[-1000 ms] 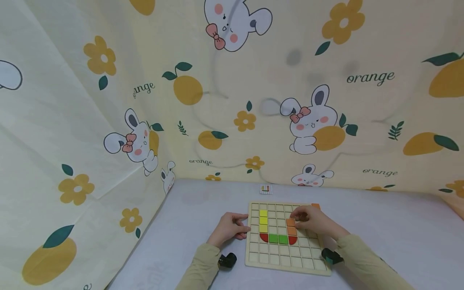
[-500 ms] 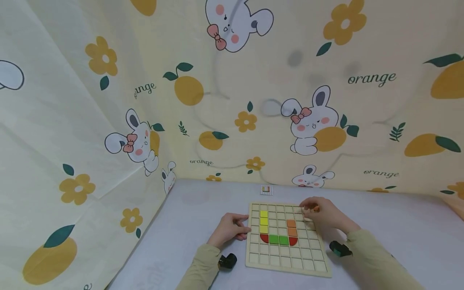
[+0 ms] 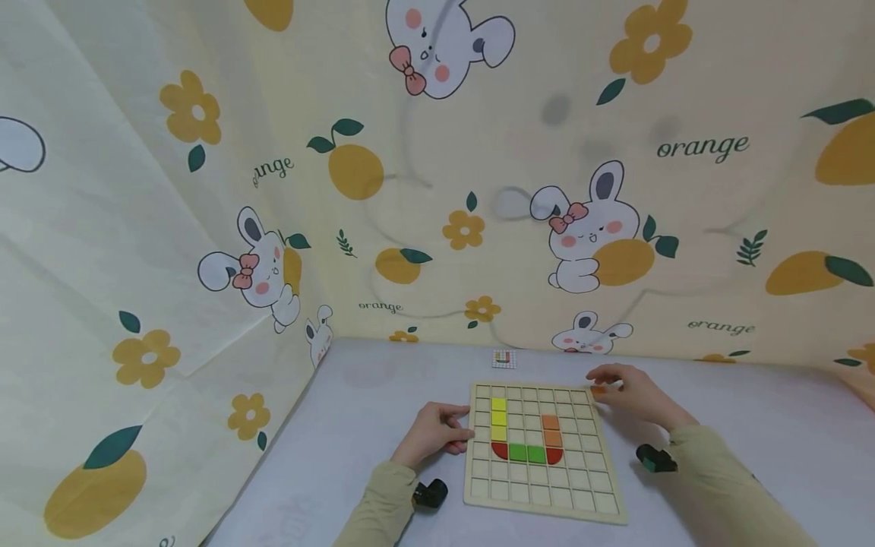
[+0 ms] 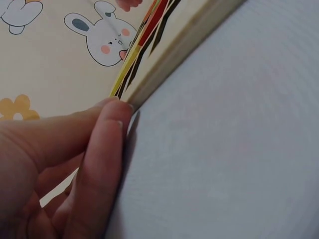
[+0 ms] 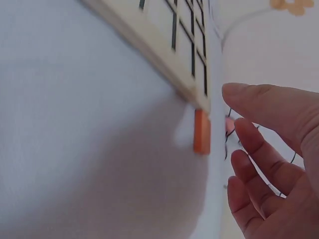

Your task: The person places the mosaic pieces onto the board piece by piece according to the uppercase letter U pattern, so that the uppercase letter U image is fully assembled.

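A square wooden grid board (image 3: pixel 543 486) lies on the table. Yellow tiles (image 3: pixel 498 418), green tiles (image 3: pixel 527 453), red rounded tiles (image 3: pixel 500 451) and orange tiles (image 3: pixel 551 431) form a U shape in its cells. With its fingertips, my left hand (image 3: pixel 431 437) touches the board's left edge; the left wrist view shows those fingers (image 4: pixel 102 154) against the rim. Past the far right corner, my right hand (image 3: pixel 632 396) hovers with parted fingers beside a loose orange tile (image 5: pixel 202 132). In the right wrist view a gap separates thumb and fingers from that tile.
A small card (image 3: pixel 504 358) printed with a coloured grid pattern lies behind the board. A cloth (image 3: pixel 410 190) patterned with rabbits and oranges hangs at the back and left. The table (image 3: pixel 383 380) has a pale cover. Dark wrist cameras (image 3: pixel 431 494) sit near both sleeves.
My right hand has moved from the orange tiles on the board, back and to the right, to the loose orange tile past the far right corner. My left hand has stayed in place.
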{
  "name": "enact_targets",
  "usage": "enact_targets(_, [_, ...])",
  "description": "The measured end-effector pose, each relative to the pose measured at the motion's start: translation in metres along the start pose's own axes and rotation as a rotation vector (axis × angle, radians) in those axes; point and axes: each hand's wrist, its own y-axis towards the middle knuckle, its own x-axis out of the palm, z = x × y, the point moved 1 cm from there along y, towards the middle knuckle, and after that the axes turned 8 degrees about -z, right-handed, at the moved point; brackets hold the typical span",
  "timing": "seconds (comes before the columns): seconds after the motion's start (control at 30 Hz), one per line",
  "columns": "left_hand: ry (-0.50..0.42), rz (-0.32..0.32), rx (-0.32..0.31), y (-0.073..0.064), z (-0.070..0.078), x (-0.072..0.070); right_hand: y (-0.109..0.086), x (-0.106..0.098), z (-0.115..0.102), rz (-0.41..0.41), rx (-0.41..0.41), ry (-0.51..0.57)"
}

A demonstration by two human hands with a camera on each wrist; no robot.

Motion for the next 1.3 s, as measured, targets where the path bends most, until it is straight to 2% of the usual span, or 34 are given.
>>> enact_targets(0.3, [-0.006,0.000,-0.005,-0.002,0.003,0.001,-0.001,-0.002,0.016,-0.036,0.120,0.007])
enact_targets(0.6, [-0.002,0.005,-0.001,-0.001,0.002,0.001,0.005,-0.001,0.025,-0.057,0.075,-0.029])
enact_targets(1.3, [-0.006,0.003,-0.005,-0.001,0.001,0.000,0.003,0.004,0.028,-0.057,0.123,-0.058])
